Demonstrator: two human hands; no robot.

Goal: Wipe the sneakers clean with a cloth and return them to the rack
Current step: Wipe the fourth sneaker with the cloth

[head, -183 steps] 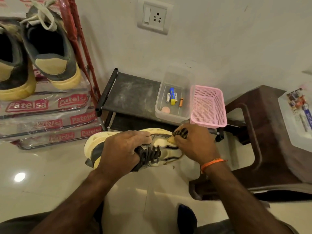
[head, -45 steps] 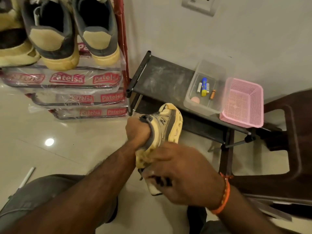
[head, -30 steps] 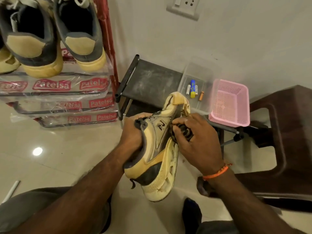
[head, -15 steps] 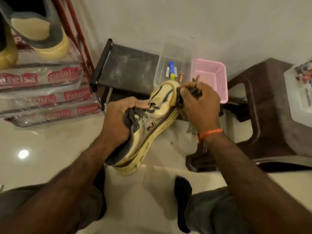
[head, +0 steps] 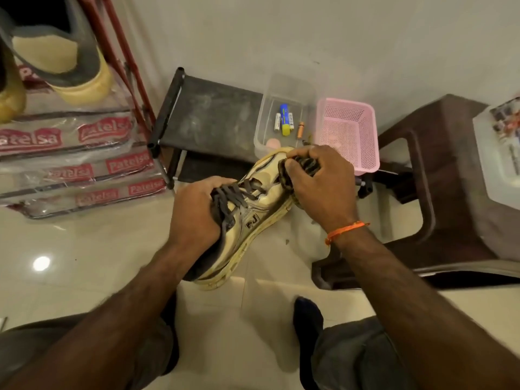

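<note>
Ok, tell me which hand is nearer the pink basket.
Right. The right hand, gripping a dark cloth against the sneaker's toe, sits just below the pink basket's front edge. The left hand grips the sneaker at its laces, farther to the left.

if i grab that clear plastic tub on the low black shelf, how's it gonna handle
The clear tub probably feels light and a bit flexible: its walls look thin. The batteries lying loose on its floor would likely roll and rattle if it tilts. It sits near the black shelf front edge, beside the pink basket, so a push toward you might tip it off.
</note>
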